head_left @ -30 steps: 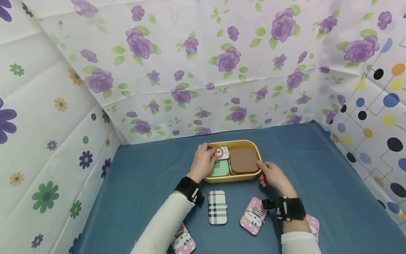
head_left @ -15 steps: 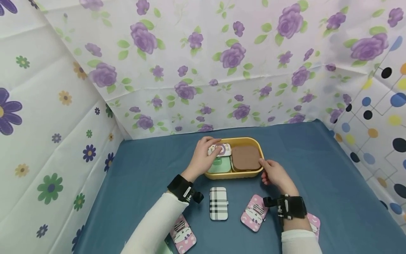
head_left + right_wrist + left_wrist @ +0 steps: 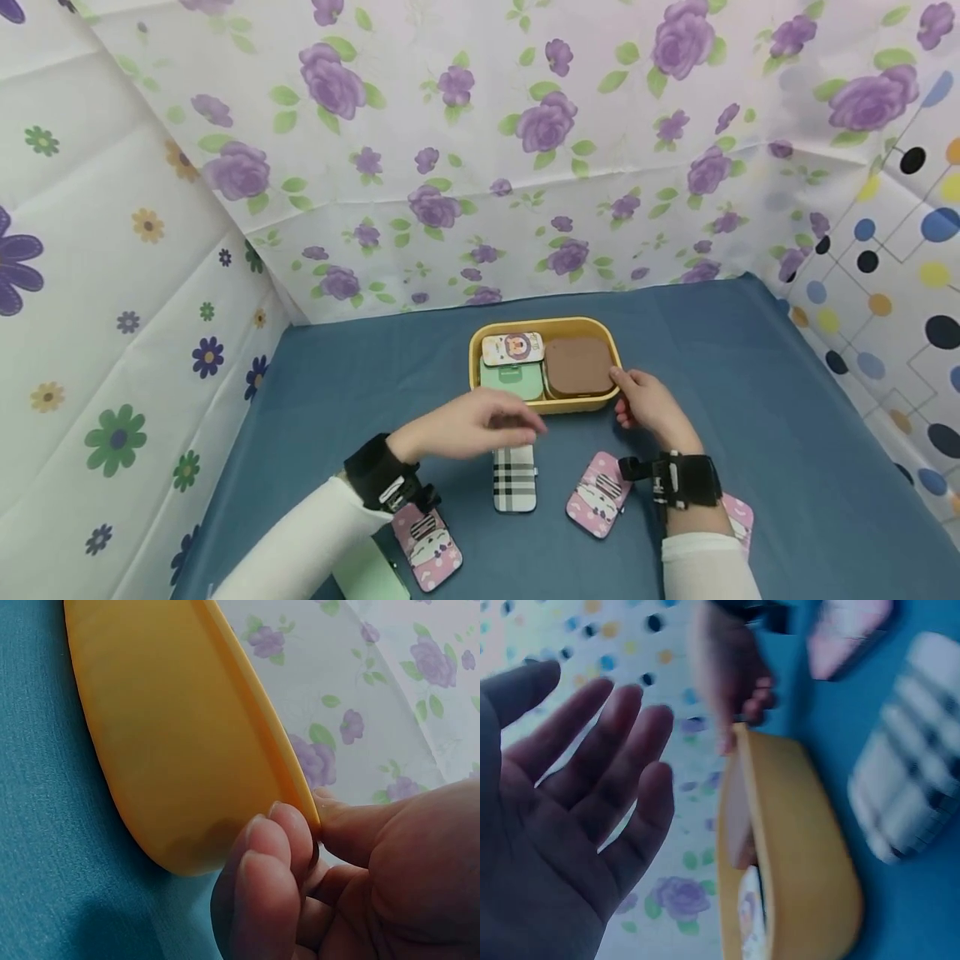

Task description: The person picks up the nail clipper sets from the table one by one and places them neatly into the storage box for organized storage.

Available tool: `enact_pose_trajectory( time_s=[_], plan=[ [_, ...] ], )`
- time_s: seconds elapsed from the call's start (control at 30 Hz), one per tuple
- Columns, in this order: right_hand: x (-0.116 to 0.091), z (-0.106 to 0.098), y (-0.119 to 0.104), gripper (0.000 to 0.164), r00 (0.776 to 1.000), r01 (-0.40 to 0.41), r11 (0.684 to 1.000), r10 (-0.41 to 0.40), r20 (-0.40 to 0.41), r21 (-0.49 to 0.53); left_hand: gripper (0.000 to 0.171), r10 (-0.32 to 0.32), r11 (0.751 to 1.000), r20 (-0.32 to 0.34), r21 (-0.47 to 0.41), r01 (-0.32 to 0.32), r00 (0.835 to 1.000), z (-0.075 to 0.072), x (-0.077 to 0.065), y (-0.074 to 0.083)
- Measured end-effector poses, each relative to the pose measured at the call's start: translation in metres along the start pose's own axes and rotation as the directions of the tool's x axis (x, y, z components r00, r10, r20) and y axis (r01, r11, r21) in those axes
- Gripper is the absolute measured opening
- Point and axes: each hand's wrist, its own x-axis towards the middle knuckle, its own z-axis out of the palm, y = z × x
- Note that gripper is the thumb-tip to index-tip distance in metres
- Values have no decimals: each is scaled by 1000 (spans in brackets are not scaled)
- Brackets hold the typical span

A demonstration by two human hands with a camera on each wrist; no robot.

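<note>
A yellow bin (image 3: 570,407) stands on the blue cloth. Inside it are a brown flat case (image 3: 578,367), a mint green case (image 3: 512,382) and a small white case with a cartoon bear (image 3: 513,348). My right hand (image 3: 651,406) pinches the bin's right rim between thumb and fingers, as the right wrist view also shows. My left hand (image 3: 472,423) hovers in front of the bin with loose fingers and holds nothing. It partly covers a black-and-white plaid case (image 3: 514,483). In the left wrist view its palm (image 3: 547,847) shows bare.
Near my right wrist lies a pink cartoon case (image 3: 598,495); another pink case (image 3: 738,520) is partly under that forearm. By my left wrist are a third pink case (image 3: 427,546) and a mint green case (image 3: 367,571). Patterned cloth walls (image 3: 450,167) enclose the blue surface.
My left hand has let go of the white bear case, which now rests in the bin's back left, and has drawn back toward me. The right hand keeps its grip on the rim.
</note>
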Motion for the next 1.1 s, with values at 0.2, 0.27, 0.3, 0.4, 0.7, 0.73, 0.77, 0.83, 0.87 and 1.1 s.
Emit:
enact_pose_trajectory(
  time_s=[0.2, 0.27, 0.3, 0.4, 0.7, 0.73, 0.77, 0.83, 0.87, 1.1],
  plan=[
    [0, 0, -5, 51, 1000, 9, 1000, -9, 7, -1, 11, -9, 991, 241, 133, -24, 971, 14, -23, 0],
    [0, -1, -6, 51, 1000, 6, 1000, -6, 9, -2, 8, -35, 981, 304, 190, -25, 952, 18, -29, 1],
    [0, -1, -6, 51, 1000, 2, 1000, -2, 11, -2, 8, -53, 975, 329, 220, -22, 943, 19, -33, 1],
    [0, -1, -5, 51, 1000, -4, 1000, 4, 10, -1, 14, -108, 938, 369, 346, -28, 923, 22, -43, 4],
    [1, -2, -4, 52, 1000, -4, 1000, 4, 6, 6, 37, -179, 789, 354, 609, -81, 918, 25, -72, 5],
    [1, -2, -4, 52, 1000, -4, 1000, 4, 7, 4, 42, -171, 777, 350, 623, -92, 921, 26, -75, 3],
    [1, -2, -5, 52, 1000, -3, 1000, 3, 7, 3, 46, -165, 767, 349, 633, -102, 923, 26, -78, 1],
    [1, -2, -5, 52, 1000, -4, 1000, 4, 7, 3, 54, -164, 761, 350, 640, -107, 922, 27, -84, -4],
    [1, -2, -5, 52, 1000, -4, 1000, 4, 7, 4, 58, -168, 764, 351, 637, -103, 921, 28, -87, -6],
    [0, -2, -4, 53, 1000, -5, 1000, 5, 7, 4, 65, -215, 776, 375, 626, -75, 902, 35, -99, -21]
  ],
)
